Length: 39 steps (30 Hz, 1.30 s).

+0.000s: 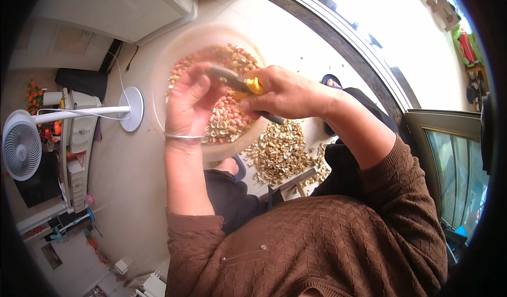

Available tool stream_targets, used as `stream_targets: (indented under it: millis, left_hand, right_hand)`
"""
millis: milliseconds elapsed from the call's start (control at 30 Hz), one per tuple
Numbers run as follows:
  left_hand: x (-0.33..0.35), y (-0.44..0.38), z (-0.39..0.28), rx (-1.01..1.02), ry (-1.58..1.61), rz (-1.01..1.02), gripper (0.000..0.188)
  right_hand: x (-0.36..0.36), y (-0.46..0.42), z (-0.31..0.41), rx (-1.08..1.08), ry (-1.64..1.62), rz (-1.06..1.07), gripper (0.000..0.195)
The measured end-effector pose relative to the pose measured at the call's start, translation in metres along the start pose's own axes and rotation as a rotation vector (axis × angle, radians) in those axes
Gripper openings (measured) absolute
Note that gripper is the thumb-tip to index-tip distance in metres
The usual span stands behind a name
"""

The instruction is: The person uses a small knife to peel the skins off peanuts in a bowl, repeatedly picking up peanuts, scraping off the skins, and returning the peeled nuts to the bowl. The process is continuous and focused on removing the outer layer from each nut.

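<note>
My right hand (273, 87) grips pliers (234, 81) with yellow-and-black handles, their jaws pointing left. Close to the jaw tips is my left hand (194, 95), palm turned inward and fingers curled. Blur hides whether a peanut sits between its fingers, and a silver bangle (184, 137) circles that wrist. Below both hands stands a round, translucent plastic basin (227, 151). Inside it lie shelled red-skinned peanuts (229, 112) mixed with split shells. A heap of broken peanut shells (279, 154) covers the floor between my feet.
A low stool or bench edge (297, 180) shows by the shell heap. To the left a white fan (124, 109) stands on the tiled floor (122, 186), its cord trailing. A sliding-door track (344, 39) runs along the right, near a glazed door panel (455, 170).
</note>
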State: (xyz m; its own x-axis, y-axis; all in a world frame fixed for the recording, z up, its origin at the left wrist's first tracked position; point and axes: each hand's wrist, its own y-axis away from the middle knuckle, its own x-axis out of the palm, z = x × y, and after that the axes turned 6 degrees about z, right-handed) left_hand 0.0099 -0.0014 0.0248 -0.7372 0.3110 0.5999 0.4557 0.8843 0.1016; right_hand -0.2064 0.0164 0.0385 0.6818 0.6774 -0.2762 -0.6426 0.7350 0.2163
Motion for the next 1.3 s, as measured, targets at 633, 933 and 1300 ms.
stream_targets:
  millis: [633, 933, 1300]
  left_hand:
    - [-0.001, -0.006, 0.010, 0.049, -0.124, -0.068, 0.019]
    - [0.003, -0.005, 0.011, 0.134, -0.155, -0.075, 0.016]
    - [0.003, -0.008, 0.006, 0.171, -0.360, -0.217, 0.009]
  right_hand:
    - [0.014, -0.001, -0.010, -0.065, 0.685, -0.450, 0.021]
    - [0.017, -0.002, -0.006, 0.003, 0.556, -0.354, 0.019]
    - [0.008, -0.003, -0.007, -0.028, 0.501, -0.409, 0.015]
